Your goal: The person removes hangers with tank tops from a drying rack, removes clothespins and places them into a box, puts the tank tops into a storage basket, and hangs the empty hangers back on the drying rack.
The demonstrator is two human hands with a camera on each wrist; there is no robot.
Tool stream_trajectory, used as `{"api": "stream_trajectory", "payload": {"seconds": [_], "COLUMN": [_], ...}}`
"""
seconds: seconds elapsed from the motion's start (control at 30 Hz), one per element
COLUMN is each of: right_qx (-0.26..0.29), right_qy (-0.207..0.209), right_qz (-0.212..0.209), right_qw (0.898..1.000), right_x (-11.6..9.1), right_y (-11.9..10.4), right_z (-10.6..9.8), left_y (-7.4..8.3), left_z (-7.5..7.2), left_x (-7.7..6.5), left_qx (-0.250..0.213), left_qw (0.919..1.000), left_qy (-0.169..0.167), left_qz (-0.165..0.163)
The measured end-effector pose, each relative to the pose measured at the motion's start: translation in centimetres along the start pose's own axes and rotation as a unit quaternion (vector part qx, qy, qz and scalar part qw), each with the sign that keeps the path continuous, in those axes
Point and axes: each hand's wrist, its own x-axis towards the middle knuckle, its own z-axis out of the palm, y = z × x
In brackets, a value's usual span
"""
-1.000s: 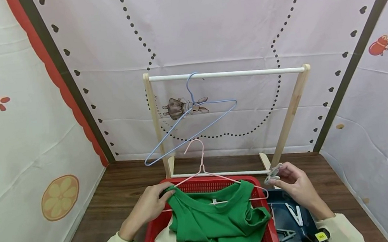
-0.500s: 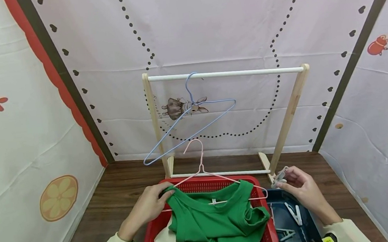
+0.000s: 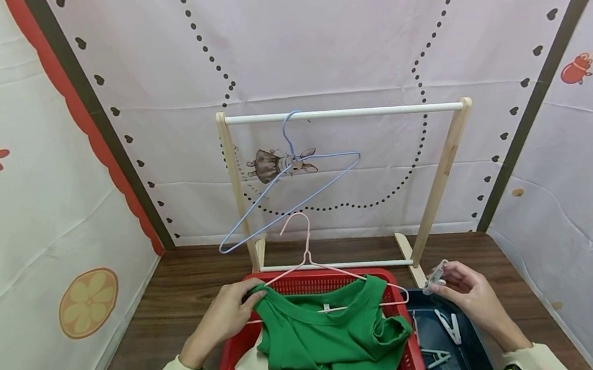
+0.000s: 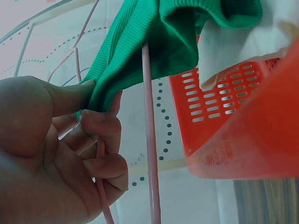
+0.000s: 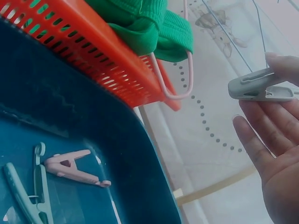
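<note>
A green sleeveless top lies over the red basket with a pink hanger inside it, hook sticking up from the neckline. My left hand pinches the shoulder at the left between thumb and index finger. In the left wrist view its lower fingers curl around the pink hanger wire. On the right, beyond the top, my right hand holds a light grey clothespin between thumb and fingers. The clothespin is apart from the garment, above the blue bin.
A wooden rack with a white top bar stands behind the basket, and a blue hanger hangs from it. Cream cloth lies under the green top. Several clothespins, including a pink one, lie in the blue bin.
My right hand has moved slightly down and to the right with the clothespin, away from the top. My left hand and the garment have stayed in place.
</note>
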Motion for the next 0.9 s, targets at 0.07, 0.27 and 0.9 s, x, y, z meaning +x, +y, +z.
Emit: {"api": "stream_trajectory", "payload": {"seconds": [0.07, 0.27, 0.9], "right_qx": [0.001, -0.002, -0.033], "right_qy": [0.0, 0.007, 0.014], "right_qz": [0.005, 0.016, 0.064], "right_qw": [1.0, 1.0, 0.997], "right_x": [-0.2, -0.6, -1.9], "right_y": [0.1, 0.5, 1.4], "right_z": [0.0, -0.1, -0.2], "left_y": [0.0, 0.1, 0.2], "left_z": [0.0, -0.1, 0.0], "left_x": [0.0, 0.0, -0.1], "left_qx": [0.0, 0.004, 0.002], "left_qw": [1.0, 1.0, 1.0], "left_qy": [0.0, 0.003, 0.005], "left_qz": [0.0, 0.003, 0.002]}}
